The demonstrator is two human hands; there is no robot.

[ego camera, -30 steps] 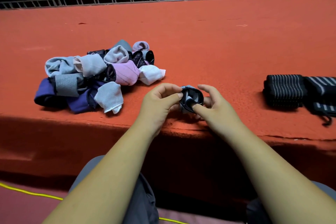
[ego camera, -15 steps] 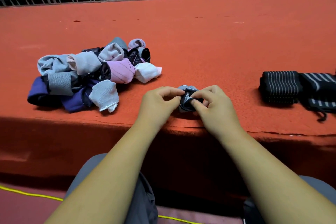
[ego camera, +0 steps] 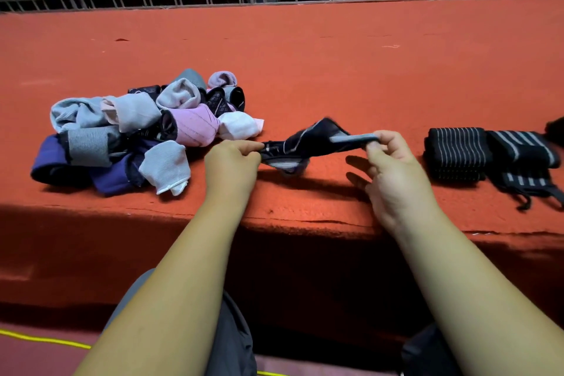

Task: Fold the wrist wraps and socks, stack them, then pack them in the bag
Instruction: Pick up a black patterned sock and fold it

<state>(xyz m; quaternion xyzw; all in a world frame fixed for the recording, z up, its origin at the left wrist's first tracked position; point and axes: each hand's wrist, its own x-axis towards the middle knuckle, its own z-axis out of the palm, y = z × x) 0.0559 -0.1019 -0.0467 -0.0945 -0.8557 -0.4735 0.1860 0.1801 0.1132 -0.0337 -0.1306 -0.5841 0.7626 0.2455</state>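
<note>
Stretching a dark sock (ego camera: 308, 140) between both hands, just above the near edge of the table (ego camera: 335, 70): my left hand (ego camera: 232, 165) has its fingers curled in a pinch on the sock's left end, and my right hand (ego camera: 393, 171) pinches the right end between thumb and forefinger, the remaining fingers hanging loose beneath. A second ago this same item was a tight ball cupped between the two hands held close together; the hands are now well apart and the fabric is drawn out long, with a grey-striped fold sagging at the middle. I take this to mean that the bundle has been undone so that it can be laid flat and folded, so this piece is at the start of its fold, not the end. Whether it is one sock or a pair, I cannot tell. Left of my left hand lies the pile of bundled socks (ego camera: 131, 128), about a dozen pieces in grey, lilac, white, purple and black; they overlap too much for an exact count. Right of my right hand lie two black striped wrist wraps (ego camera: 456, 152), side by side and touching. No bag is in view.
</note>
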